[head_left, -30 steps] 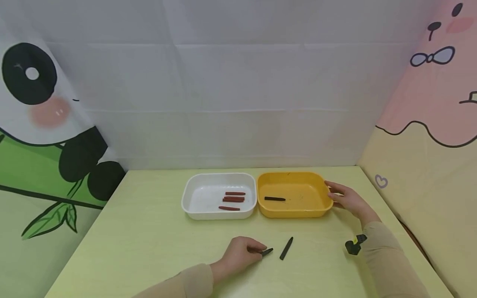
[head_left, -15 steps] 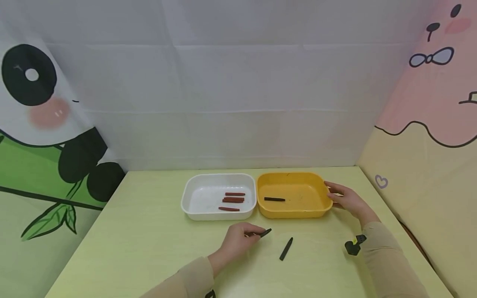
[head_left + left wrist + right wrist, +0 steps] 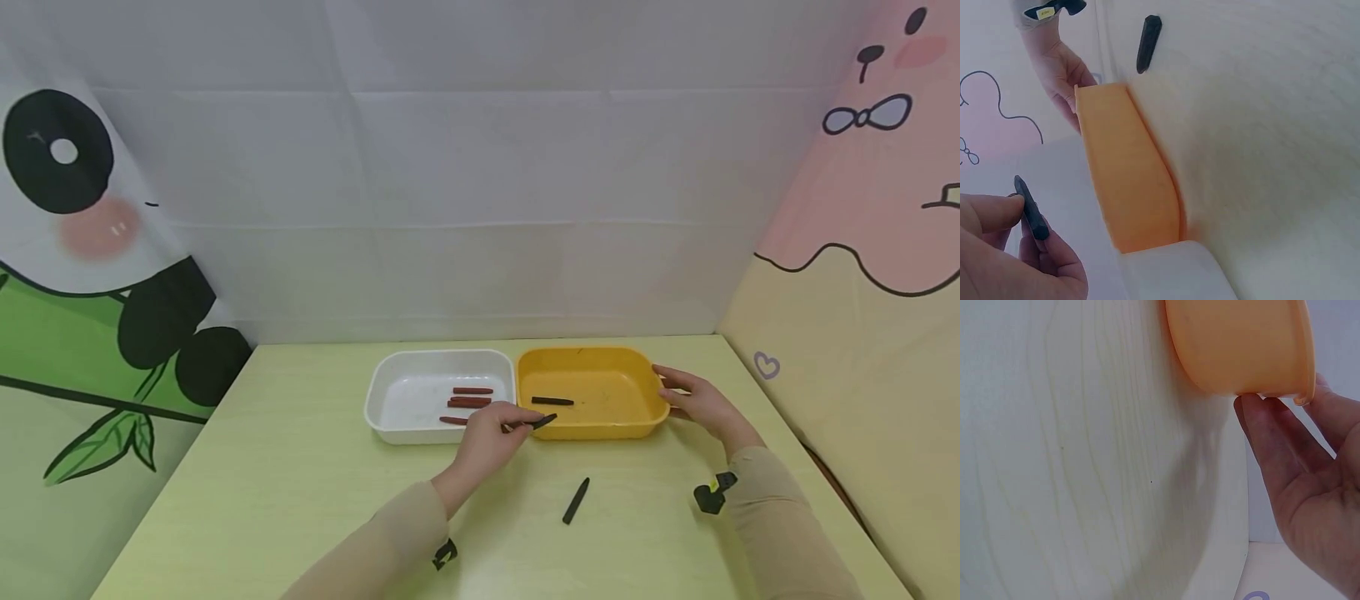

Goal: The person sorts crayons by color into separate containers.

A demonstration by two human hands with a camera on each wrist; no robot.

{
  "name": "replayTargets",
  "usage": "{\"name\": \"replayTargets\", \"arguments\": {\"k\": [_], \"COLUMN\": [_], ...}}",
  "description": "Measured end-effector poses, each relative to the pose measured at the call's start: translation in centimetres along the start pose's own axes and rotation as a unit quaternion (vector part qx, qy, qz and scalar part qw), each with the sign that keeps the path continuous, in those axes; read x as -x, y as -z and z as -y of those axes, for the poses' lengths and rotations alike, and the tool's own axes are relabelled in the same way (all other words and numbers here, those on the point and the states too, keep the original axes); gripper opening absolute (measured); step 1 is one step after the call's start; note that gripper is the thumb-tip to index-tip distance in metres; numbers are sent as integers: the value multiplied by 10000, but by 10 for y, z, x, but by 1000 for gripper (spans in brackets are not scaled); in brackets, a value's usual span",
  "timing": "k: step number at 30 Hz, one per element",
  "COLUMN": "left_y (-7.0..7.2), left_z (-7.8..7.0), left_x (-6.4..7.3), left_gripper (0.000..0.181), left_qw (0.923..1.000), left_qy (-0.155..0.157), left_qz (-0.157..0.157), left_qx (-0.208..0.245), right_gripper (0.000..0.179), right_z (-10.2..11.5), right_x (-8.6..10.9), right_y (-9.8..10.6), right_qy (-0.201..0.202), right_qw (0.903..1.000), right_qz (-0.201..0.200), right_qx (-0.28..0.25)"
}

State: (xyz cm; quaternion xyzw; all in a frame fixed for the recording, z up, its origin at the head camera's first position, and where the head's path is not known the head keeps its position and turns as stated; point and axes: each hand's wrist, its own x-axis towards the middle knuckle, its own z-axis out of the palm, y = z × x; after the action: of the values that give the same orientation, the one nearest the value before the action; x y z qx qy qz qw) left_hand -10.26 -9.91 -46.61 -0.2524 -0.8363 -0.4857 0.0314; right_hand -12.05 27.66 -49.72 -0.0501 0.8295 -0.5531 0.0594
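Note:
My left hand (image 3: 491,440) pinches a black crayon (image 3: 1032,209) between thumb and fingers. In the head view that crayon overlaps the front rim of the yellow tray (image 3: 611,407), its pointed end to the upper right. Another black crayon (image 3: 552,401) lies inside this tray, towards the left. My right hand (image 3: 705,407) holds the tray's right end; the right wrist view has its fingers (image 3: 1263,434) against the outer wall, close to the rim. On the table in front lies one more black crayon (image 3: 576,501), tilted.
A white tray (image 3: 405,404) stands against the yellow tray's left side, with several red-brown crayons (image 3: 472,391) in it, partly behind my left hand. A white cloth wall (image 3: 480,267) closes off the back of the pale yellow table (image 3: 300,467). Printed cloths hang at both sides.
My left hand has lifted the black crayon from the table and carried it forward to the yellow tray's front edge. The right hand and both trays have stayed in place.

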Motion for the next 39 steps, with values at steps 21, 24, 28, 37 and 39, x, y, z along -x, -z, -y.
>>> {"name": "replayTargets", "arguments": {"k": [21, 24, 28, 37, 39], "left_y": [-18, -20, -22, -27, -28], "left_z": [-27, -30, -32, -23, -19], "left_x": [-50, -57, -64, -72, -72], "left_gripper": [20, 21, 20, 18, 18], "left_qw": [9996, 9994, 9988, 9976, 9973], "left_qy": [179, 222, 293, 292, 323], "left_qz": [-26, 132, 290, 587, 601], "left_qx": [-197, -216, -282, -226, -255], "right_gripper": [57, 56, 56, 57, 57], "right_z": [-1, -1, -1, -2, -3], "right_x": [0, 0, -1, -1, -1], "right_y": [1, 1, 1, 0, 1], "right_qy": [13, 11, 14, -10, -3], "right_qw": [9999, 9999, 9999, 9999, 9999], "right_qz": [52, 37, 7, -19, -16], "right_qx": [127, 99, 126, 126, 113]}}
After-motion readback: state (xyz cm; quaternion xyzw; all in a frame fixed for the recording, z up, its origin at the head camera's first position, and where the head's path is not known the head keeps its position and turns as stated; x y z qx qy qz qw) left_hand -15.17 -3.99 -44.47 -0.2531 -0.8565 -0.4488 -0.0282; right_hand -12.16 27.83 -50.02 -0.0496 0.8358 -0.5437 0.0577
